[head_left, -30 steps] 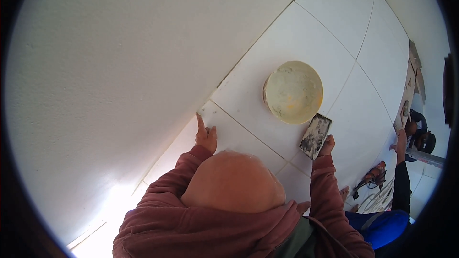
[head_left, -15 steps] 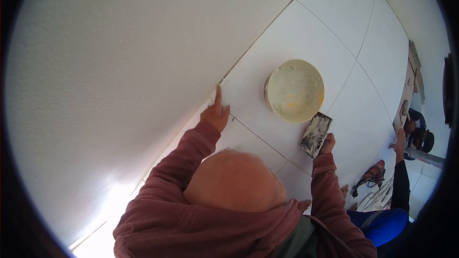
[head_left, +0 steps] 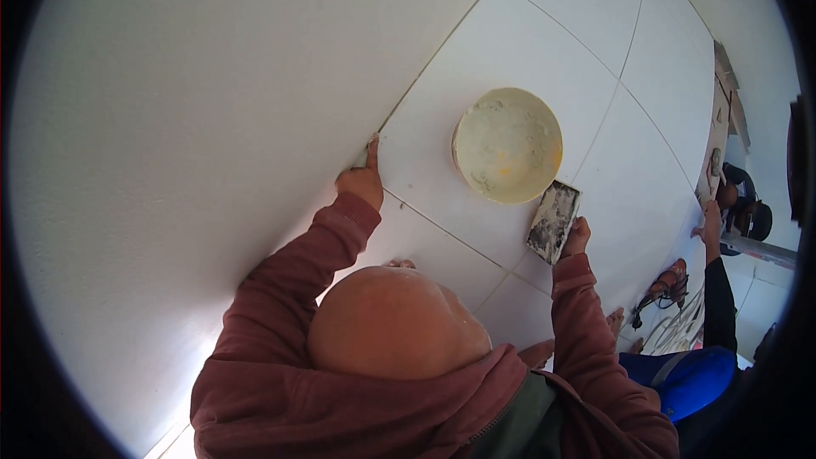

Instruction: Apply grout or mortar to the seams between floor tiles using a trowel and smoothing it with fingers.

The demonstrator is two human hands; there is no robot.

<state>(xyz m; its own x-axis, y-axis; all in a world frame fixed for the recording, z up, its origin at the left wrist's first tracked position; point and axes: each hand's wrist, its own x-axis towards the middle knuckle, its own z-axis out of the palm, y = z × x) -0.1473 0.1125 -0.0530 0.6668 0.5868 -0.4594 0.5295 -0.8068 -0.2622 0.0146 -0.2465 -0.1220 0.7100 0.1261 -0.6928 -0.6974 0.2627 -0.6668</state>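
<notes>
My left hand (head_left: 362, 183) is low against the white wall (head_left: 212, 76). Its index finger is stretched out, the tip touching the joint where wall meets floor; the other fingers are curled and seem to hold nothing. A dark rectangular board (head_left: 554, 219), smeared with whitish paste, is gripped at its near right edge by my right hand (head_left: 577, 239). The board's far end is right beside the rim of a round cream bucket (head_left: 460, 155). Pale paste (head_left: 507, 140) coats the bucket's inside, with a yellowish patch. My bare knee (head_left: 391, 323) rises between my arms.
Large white floor tiles (head_left: 595, 25) with thin joints lie around the bucket. At the right, another person's arm (head_left: 716, 289) reaches out beside blue clothing (head_left: 680, 382). A reddish power tool (head_left: 667, 285) and coiled pale cable (head_left: 680, 327) lie nearby. A dark-clad person (head_left: 746, 208) is farther off.
My left thumb, spread out before, is now tucked in, while the index finger stays at the wall joint. The whole view has shifted a little. My right hand keeps the board beside the bucket.
</notes>
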